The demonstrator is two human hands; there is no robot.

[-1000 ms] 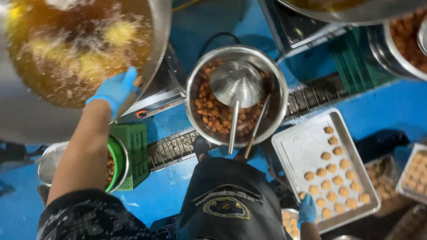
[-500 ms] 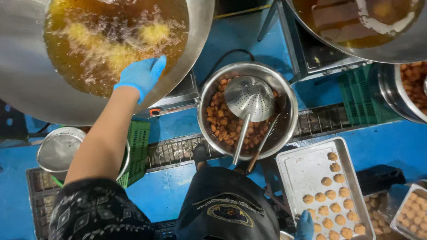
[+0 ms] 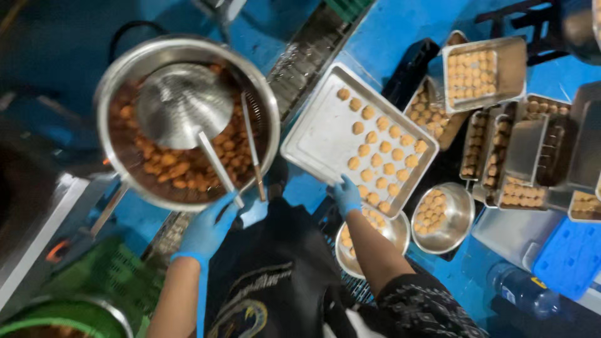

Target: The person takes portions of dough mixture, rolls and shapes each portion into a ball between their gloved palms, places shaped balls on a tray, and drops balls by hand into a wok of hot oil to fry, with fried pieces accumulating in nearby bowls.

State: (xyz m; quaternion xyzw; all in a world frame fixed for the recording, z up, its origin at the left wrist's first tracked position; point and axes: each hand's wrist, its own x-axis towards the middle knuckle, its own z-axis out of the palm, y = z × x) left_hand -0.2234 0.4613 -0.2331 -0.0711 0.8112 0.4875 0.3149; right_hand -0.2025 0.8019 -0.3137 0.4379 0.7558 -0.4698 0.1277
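My left hand (image 3: 210,228), in a blue glove, reaches up to the near rim of a big steel bowl (image 3: 263,94) full of browned fried balls. Its fingers close around the end of the handle of a steel skimmer (image 3: 184,103) lying in the bowl. A thin stick (image 3: 250,147) leans in the bowl beside it. My right hand (image 3: 346,195), also gloved, grips the near edge of a flat metal tray (image 3: 313,134) that carries rows of pale dough balls (image 3: 382,159). My dark apron (image 3: 275,275) fills the space between my arms.
Right of the tray stand several more trays (image 3: 482,72) and small pans of dough balls, plus two steel bowls (image 3: 441,216) holding some. A blue lid (image 3: 566,256) and a plastic bottle (image 3: 519,291) lie at lower right. A green basket (image 3: 119,275) sits lower left; the floor is blue.
My view has swung right, away from the frying wok. My left hand left the wok rim and came down to the skimmer handle. My right hand rose to the tray's edge.
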